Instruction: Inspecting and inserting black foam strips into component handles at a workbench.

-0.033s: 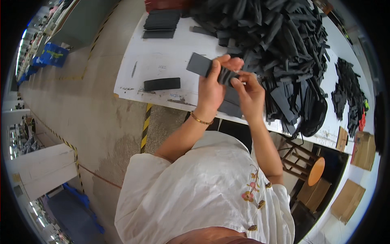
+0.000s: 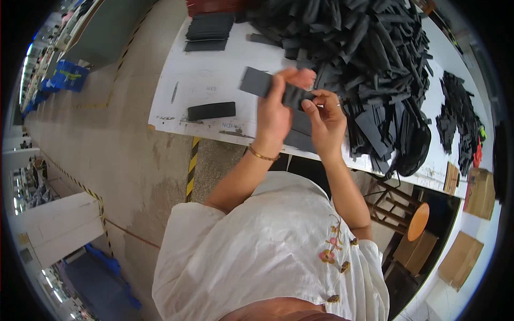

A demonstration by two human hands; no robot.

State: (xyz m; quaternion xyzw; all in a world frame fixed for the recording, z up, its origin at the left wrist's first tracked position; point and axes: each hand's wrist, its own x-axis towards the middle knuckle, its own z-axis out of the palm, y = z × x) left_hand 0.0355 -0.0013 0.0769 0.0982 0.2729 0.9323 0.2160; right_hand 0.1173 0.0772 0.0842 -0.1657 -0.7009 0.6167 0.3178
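A dark grey fabric strip (image 2: 256,82) is held above the near side of the white table (image 2: 166,101). My left hand (image 2: 276,107) is closed on its middle, thumb on top, with the strip's left end sticking out beyond. The left fingertips are a little blurred. With thumb and fingers, my right hand (image 2: 326,120) pinches the strip's right end. Between the hands its surface looks slightly wavy. Left of my hands, a single black strip (image 2: 211,111) lies flat on the table. Below my hands, more dark grey flat pieces (image 2: 300,136) lie at the table's near edge, partly hidden.
A large heap of dark strips (image 2: 353,43) covers the table's far right. A neat stack of strips (image 2: 209,32) lies at the far left, near a red container (image 2: 214,6). To the right are a wooden stool (image 2: 417,222), cardboard boxes (image 2: 460,260) and another dark pile (image 2: 455,117).
Both hands and the strip have shifted slightly left. The part of the strip between my hands looks straighter and shows more of its surface.
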